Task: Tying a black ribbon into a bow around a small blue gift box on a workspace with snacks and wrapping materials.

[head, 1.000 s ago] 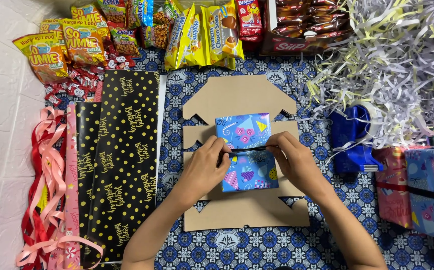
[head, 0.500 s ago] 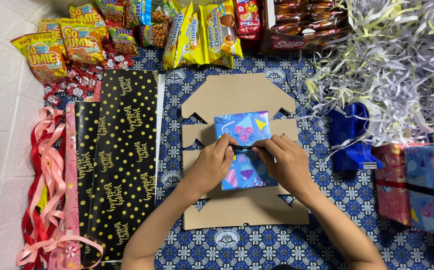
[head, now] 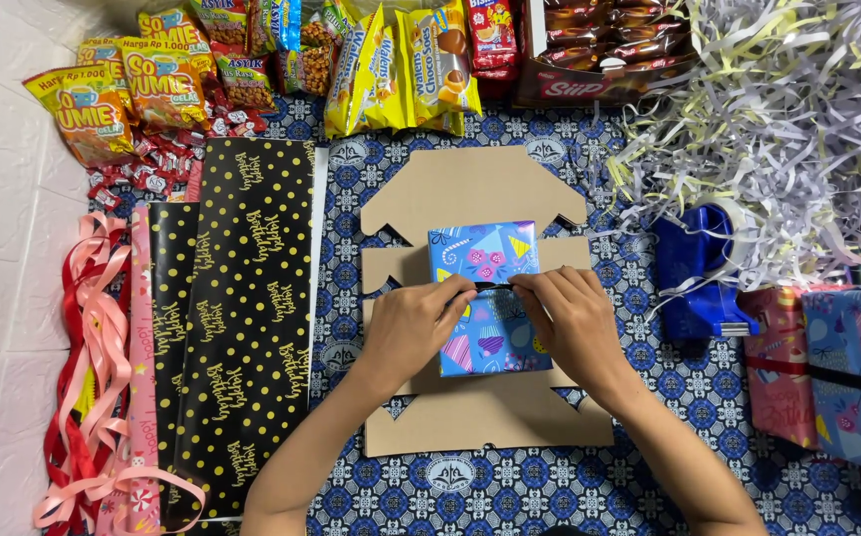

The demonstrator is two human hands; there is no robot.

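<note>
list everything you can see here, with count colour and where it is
wrapped box: one, blue party-print paper, centre, on the cardboard
black ribbon: one, thin strip across the box top, pinched by both hands
flat cardboard cutout: one, brown, under the box
wrapping paper sheets: a few, black with gold dots and lettering, left of the cardboard
curled ribbons: a bundle, pink and red, far left
snack packets: many, mostly yellow and orange, along the top
shredded paper: a heap, white and pale yellow, top right
tape dispenser: one, blue, right of the cardboard
wrapped gifts: two seen, red and blue, right edge
patterned cloth: one, blue and white, beneath everything
left hand: on the box's left side
right hand: on the box's right side
</note>
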